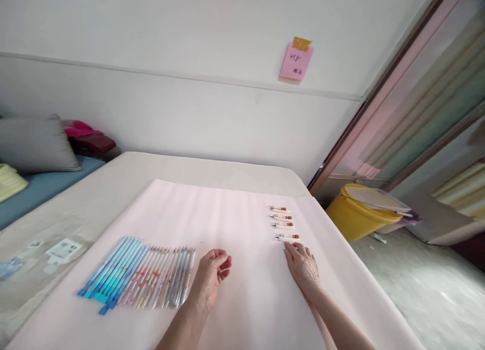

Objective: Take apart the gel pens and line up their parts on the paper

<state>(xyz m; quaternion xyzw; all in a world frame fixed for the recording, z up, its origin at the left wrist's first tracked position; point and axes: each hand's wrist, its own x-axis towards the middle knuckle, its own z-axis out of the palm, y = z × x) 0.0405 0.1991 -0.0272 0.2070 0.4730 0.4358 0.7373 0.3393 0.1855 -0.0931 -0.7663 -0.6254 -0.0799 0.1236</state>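
Note:
My left hand point(214, 273) is over the middle of the pale pink sheet, its fingers curled in, with nothing visible between them. To its left lies a row of slim pens or pencils: blue ones point(115, 269) at the far side, pinkish patterned ones point(147, 277) in the middle, and greyish clear ones point(184, 274) closest to the hand. My right hand point(304, 265) reaches forward with its fingers stretched out. Its fingertips are at the near edge of a short white pen-like piece with a brown end point(288, 237). Similar pieces point(282, 225) lie in a column beyond it.
The pink sheet point(212, 208) covers much of a cream padded surface point(212, 169). Clear plastic packaging point(64, 251) lies at the left. A grey cushion point(38, 143) is farther left. A yellow bin point(348, 213) stands right, and a pink note point(296, 62) is taped to the wall.

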